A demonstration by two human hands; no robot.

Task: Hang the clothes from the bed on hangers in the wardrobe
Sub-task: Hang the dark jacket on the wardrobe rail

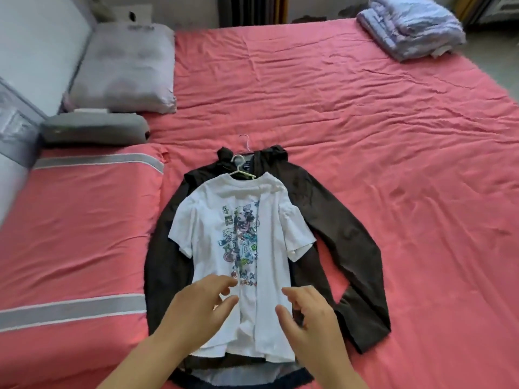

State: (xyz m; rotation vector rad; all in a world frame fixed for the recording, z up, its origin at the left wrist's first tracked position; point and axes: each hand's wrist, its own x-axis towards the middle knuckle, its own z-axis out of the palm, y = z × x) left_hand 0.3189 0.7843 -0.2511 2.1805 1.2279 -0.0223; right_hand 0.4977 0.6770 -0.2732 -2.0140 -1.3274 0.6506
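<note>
A white T-shirt [238,220] with a colourful print lies face up on a dark brown hooded jacket [345,228], both spread on the bed. A white hanger [242,171] sits in the T-shirt's neck, its hook over the jacket's collar. A thin wire hanger hook [246,141] sticks out above the jacket's hood. My left hand [202,307] hovers over the shirt's lower left part with relaxed, spread fingers. My right hand [309,318] is over the lower right hem, fingers loosely bent, holding nothing.
The bed's pink sheet [365,108] stretches wide to the right and far side. A pink blanket with grey stripes [78,234] lies at the left. Grey pillows [126,68] rest at the headboard. A folded bluish quilt [410,26] sits at the far right corner.
</note>
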